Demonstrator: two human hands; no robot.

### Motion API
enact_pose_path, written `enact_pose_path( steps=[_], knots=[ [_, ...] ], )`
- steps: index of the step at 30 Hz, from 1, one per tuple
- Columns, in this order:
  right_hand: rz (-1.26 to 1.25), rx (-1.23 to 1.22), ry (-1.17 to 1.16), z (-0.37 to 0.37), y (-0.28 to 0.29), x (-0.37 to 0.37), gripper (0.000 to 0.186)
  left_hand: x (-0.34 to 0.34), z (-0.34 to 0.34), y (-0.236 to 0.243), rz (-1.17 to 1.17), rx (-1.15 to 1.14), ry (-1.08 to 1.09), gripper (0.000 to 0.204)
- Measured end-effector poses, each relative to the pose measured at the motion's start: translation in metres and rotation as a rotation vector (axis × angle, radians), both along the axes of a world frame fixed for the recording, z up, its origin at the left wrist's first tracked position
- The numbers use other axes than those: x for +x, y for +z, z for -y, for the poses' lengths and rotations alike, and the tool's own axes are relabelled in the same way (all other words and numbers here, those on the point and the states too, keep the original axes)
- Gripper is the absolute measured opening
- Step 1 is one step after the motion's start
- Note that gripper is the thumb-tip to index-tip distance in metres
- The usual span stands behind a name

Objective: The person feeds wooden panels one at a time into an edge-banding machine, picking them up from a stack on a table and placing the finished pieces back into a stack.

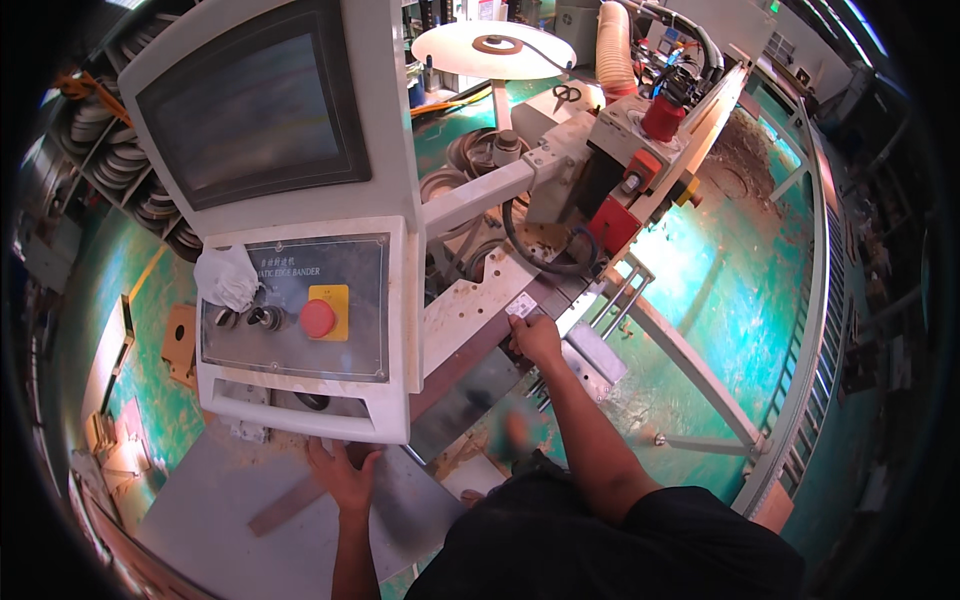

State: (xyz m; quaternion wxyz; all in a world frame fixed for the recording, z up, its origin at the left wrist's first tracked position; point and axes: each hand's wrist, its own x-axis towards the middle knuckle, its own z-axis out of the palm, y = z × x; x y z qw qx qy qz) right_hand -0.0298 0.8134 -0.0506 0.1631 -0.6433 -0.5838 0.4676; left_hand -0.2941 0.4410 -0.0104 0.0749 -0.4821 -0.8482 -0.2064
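Note:
Between the machine's control console [295, 352] and a steel plate lies a long brown board [455, 370] with a small white label [520, 306] at its far end. My right hand [533, 340] is closed on that board's edge, with fingertips at the label. My left hand [345, 470] is just below the console, thumb and fingers apart at the board's near end; its fingertips are partly hidden by the console. Below that hand, a brown strip [285, 505] rests on a grey sheet surface [210, 510].
A screen [250, 110] tops the console, beside a red stop button [318, 318]. The machine head [640, 170] and hose [615, 55] stand beyond. A metal-framed roller conveyor [820, 260] runs along the right. Stacked coils [105, 145] fill a left rack; a white reel [492, 48] stands behind.

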Motion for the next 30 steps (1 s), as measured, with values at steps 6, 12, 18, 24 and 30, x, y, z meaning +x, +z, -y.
enact_pose_path(
  steps=[6,12,18,24,30],
  knots=[
    [0.047,0.043,-0.039,-0.049,-0.007,0.031,0.047,0.035,-0.059,0.001,0.171,0.085,0.007,0.096],
    [0.206,0.402,-0.028,-0.075,-0.034,0.054,0.052,0.057,-0.094,-0.036,0.339,0.046,0.096,0.110],
    [-0.345,-0.291,0.269,0.017,0.015,0.022,0.054,0.099,-0.160,0.014,0.374,-0.183,0.133,0.106],
    [-0.351,-0.263,0.231,0.024,0.008,-0.005,0.040,0.115,-0.196,0.007,0.154,0.016,-0.046,0.097],
    [-0.314,-0.203,0.095,-0.027,-0.007,0.026,0.043,0.083,-0.103,-0.007,0.094,-0.047,-0.012,0.087]
  ],
)
